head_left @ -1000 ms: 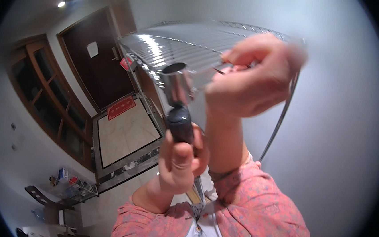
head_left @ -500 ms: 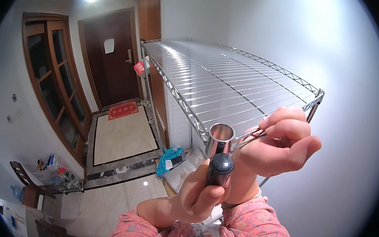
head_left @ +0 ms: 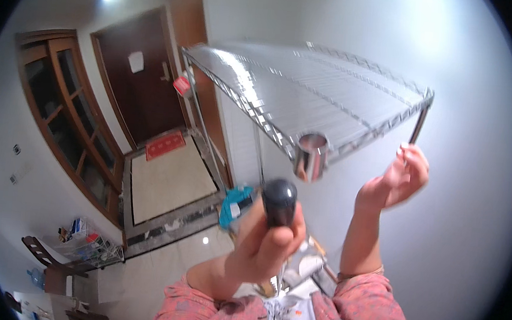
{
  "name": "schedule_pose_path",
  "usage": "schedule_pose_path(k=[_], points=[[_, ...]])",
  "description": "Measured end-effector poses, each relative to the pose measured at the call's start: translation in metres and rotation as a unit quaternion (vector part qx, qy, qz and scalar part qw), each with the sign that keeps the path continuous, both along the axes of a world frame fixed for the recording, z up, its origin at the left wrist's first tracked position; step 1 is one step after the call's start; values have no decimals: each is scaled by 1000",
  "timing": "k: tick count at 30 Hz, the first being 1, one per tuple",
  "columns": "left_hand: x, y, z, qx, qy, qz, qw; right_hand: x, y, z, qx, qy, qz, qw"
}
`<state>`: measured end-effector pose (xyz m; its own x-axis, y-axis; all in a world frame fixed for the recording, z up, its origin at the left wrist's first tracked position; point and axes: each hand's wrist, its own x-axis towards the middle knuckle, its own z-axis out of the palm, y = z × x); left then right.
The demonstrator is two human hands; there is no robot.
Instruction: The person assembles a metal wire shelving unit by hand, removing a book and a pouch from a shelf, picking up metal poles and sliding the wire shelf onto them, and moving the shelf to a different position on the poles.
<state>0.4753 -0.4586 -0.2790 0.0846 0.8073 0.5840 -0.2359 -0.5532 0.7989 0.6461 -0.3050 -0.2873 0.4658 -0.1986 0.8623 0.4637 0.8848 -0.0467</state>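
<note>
My left hand (head_left: 261,244) is closed around a dark post with a rounded black cap (head_left: 280,199); its lower length is hidden by the hand. Just beyond the cap is the hollow metal corner collar (head_left: 311,164) of a chrome wire shelf (head_left: 309,98). The cap and collar appear apart. My right hand (head_left: 400,176) is raised below the shelf's right corner, its fingers loosely bent and somewhat blurred. No object shows in it. It overlaps the lower end of what is visible of the right corner post (head_left: 418,126); whether it touches it is unclear.
A wall rises behind and right of the shelf. Below it lie a teal bag (head_left: 235,206) and other clutter. At lower left stand a wooden chair (head_left: 47,258) and a wire rack of small items (head_left: 90,240). A dark door (head_left: 133,78) and red mat (head_left: 165,145) are farther off.
My right hand has left the shelf's front edge and moved right, toward the right corner post. My left hand and the capped post have shifted slightly left and up, away from the collar.
</note>
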Motion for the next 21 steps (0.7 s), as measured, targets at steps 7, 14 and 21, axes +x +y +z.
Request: schedule_pose_path(k=[7, 14, 21], points=[[33, -12, -14, 104, 13, 139, 985, 160, 95, -159, -409, 2, -174, 896], [43, -28, -104, 45, -38, 321, 945, 149, 87, -175, -398, -36, -47, 915], [58, -15, -265, -83, 6, 469, 879, 170, 101, -214, -566, -89, 194, 796]])
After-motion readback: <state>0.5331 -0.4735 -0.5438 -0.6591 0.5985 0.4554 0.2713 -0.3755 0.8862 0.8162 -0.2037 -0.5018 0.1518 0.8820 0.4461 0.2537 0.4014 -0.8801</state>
